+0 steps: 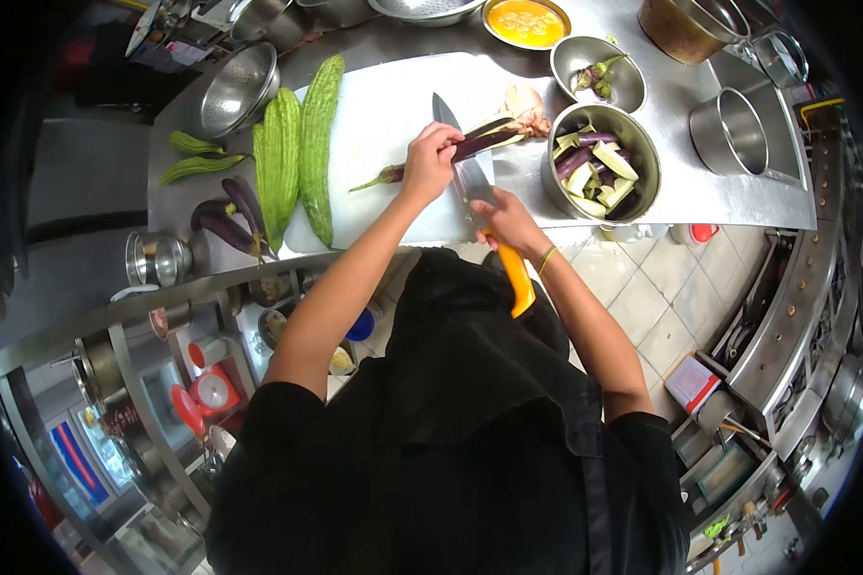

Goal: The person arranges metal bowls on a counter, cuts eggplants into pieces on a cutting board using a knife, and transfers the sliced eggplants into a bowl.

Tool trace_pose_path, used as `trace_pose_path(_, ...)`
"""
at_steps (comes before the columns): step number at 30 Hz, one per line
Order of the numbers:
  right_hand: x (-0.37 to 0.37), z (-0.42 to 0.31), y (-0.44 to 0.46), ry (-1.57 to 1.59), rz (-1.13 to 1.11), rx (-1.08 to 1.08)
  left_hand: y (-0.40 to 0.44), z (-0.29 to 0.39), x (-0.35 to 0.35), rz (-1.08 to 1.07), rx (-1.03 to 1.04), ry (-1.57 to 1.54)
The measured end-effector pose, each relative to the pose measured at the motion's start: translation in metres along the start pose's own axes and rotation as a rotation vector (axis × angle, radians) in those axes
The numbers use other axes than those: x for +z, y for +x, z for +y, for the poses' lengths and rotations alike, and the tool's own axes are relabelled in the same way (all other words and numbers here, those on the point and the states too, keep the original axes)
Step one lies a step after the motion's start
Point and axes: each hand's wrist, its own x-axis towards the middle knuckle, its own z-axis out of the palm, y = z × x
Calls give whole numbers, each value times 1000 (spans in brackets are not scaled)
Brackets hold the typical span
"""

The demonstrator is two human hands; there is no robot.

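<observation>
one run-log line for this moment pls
left grip: holding eggplant | right grip: holding yellow-handled knife | blade: at eggplant | steel pot: cut eggplant pieces inside

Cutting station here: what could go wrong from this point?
1. Cut: the left hand grips the eggplant close beside the blade of the knife, so a slip might nick it.
2. Spill: the pot of eggplant pieces stands close to the front edge of the counter; a bump from the right arm could knock it off.
</observation>
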Motion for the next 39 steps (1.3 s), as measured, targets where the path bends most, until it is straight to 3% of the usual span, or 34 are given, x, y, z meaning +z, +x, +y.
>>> trace_pose_path(5,-5,1,5,56,-24,2,-26,-24,-60,-158,-48,104)
trace_pose_path(8,-4,3,6,39,-30,-7,-29,-22,-60,-128,-141,71)
trace_pose_path(16,16,21,-47,-38,-48,91,-34,-28,-53,-35,-96,21)
trace_pose_path(20,50,11,-9,98,-9,50,-38,-31,-54,-42,-99,-57)
trace_pose_path(24,80,-13,10,65,136,-10,-44,-36,-80,-58,-34,-140)
trace_pose_path(25,83,-13,11,40,166,-4,-50,-40,-90,-16,17,20)
trace_pose_path(28,93,-8,12,7,246,35,-70,-44,-104,3,-109,-30)
trace_pose_path(34,102,9,10,75,205,-51,-72,-61,-99,107,-63,-123)
trace_pose_path(39,115,21,-17,-72,146,83,-75,-68,-95,142,-1,-152)
